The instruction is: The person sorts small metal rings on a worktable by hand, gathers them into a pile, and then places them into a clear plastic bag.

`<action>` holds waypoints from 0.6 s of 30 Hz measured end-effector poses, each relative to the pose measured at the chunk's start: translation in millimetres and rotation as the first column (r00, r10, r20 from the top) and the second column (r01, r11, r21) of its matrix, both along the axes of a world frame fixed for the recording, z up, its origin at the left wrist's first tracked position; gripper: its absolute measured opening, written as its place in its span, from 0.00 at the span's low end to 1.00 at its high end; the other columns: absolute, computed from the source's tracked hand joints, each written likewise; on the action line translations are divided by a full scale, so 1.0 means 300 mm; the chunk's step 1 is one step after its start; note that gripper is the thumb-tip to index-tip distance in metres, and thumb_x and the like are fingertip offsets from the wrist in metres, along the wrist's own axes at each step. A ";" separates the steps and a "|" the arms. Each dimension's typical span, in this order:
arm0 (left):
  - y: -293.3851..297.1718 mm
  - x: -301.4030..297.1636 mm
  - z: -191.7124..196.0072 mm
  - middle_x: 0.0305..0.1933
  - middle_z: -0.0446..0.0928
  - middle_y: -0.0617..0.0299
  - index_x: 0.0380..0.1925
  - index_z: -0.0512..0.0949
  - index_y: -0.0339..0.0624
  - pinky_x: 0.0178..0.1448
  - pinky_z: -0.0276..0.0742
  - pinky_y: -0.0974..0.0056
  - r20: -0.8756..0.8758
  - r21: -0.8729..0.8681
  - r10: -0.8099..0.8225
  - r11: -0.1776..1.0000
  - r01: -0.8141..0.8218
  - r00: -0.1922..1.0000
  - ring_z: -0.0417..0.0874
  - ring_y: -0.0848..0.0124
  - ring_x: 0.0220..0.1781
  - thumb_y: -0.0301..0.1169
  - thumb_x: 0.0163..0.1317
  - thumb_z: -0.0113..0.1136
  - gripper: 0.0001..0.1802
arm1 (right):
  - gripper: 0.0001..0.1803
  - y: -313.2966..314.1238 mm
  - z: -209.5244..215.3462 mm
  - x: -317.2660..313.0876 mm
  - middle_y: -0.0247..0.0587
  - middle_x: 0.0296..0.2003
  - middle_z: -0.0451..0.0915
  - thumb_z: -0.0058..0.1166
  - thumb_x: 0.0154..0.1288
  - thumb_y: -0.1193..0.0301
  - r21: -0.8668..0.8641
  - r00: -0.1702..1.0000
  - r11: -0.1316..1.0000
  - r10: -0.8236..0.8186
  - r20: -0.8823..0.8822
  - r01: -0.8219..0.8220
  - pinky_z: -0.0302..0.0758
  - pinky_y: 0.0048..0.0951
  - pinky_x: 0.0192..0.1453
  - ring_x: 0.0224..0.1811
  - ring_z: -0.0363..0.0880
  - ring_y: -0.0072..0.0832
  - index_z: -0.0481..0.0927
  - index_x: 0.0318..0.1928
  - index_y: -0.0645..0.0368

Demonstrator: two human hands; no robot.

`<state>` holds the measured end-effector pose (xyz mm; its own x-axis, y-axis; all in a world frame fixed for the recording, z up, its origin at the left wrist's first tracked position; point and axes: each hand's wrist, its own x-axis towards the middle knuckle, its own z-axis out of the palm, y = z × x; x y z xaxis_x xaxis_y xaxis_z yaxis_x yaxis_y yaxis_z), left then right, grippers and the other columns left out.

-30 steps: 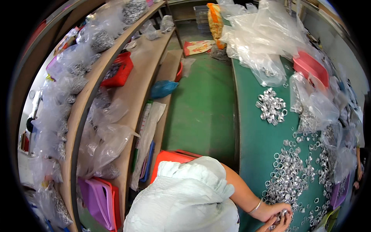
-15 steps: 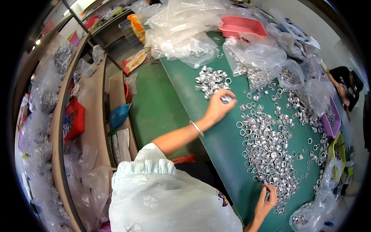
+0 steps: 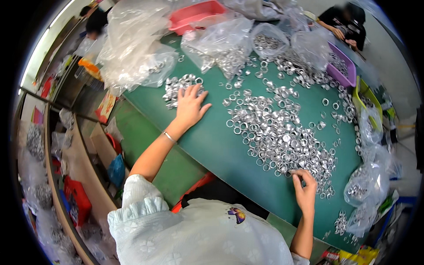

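Observation:
My left hand (image 3: pixel 190 108) lies over a small heap of shiny silver metal rings (image 3: pixel 171 92) on the green table (image 3: pixel 198 132). Its fingers are spread, touching or just above the rings, and hide part of the heap. A metal bangle circles that wrist. A much larger spread of the same rings (image 3: pixel 274 128) covers the middle of the table. At its near edge my right hand (image 3: pixel 305 185) is closed in a pinch, thumb and forefinger tips against the rings. What the pinch holds, if anything, is too small to make out.
Clear plastic bags (image 3: pixel 132 48), some with rings, stand along the far side beside a pink tray (image 3: pixel 194 15). A purple bin (image 3: pixel 346 73) and a yellow-green bin (image 3: pixel 369 99) line the right edge. Another person (image 3: pixel 346 26) works beyond. Shelves (image 3: pixel 66 176) stand at left.
The view has turned. My left hand held silver rings near the small heap; now its fingers are spread over that heap. My right hand stays by the large spread's near edge, fingertips closer together.

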<state>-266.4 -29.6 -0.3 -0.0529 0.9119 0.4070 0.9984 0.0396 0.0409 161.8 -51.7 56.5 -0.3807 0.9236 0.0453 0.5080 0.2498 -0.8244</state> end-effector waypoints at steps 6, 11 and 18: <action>0.007 0.094 -0.001 0.64 0.58 0.52 0.49 0.74 0.44 0.62 0.47 0.30 -0.062 0.048 0.156 0.987 -0.153 0.986 0.55 0.48 0.67 0.42 0.54 0.61 0.24 | 0.07 0.251 -0.039 -0.004 0.43 0.31 0.78 0.54 0.59 0.73 0.121 0.985 0.977 -0.173 -0.022 0.174 0.69 0.28 0.34 0.30 0.74 0.29 0.79 0.36 0.64; 0.125 0.350 0.105 0.56 0.68 0.52 0.49 0.73 0.41 0.63 0.56 0.46 0.252 0.026 -0.194 0.981 0.194 0.948 0.67 0.53 0.60 0.30 0.52 0.62 0.22 | 0.12 0.492 -0.144 -0.168 0.47 0.31 0.75 0.60 0.54 0.68 0.461 0.913 0.883 -0.257 0.316 0.089 0.67 0.39 0.46 0.40 0.72 0.42 0.75 0.34 0.63; 0.278 0.578 0.014 0.45 0.73 0.59 0.43 0.75 0.41 0.48 0.60 0.58 0.242 -0.029 -0.432 0.892 0.452 0.869 0.72 0.63 0.46 0.23 0.52 0.58 0.16 | 0.19 0.547 -0.183 -0.155 0.42 0.29 0.75 0.62 0.53 0.68 0.198 0.985 0.967 -0.170 0.027 0.161 0.70 0.37 0.36 0.33 0.74 0.36 0.71 0.42 0.63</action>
<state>-93.1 53.9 3.9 0.2831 0.8906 0.3558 0.8769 -0.3906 0.2801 115.4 112.2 1.5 -0.2289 0.9489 0.2171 0.5896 0.3126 -0.7447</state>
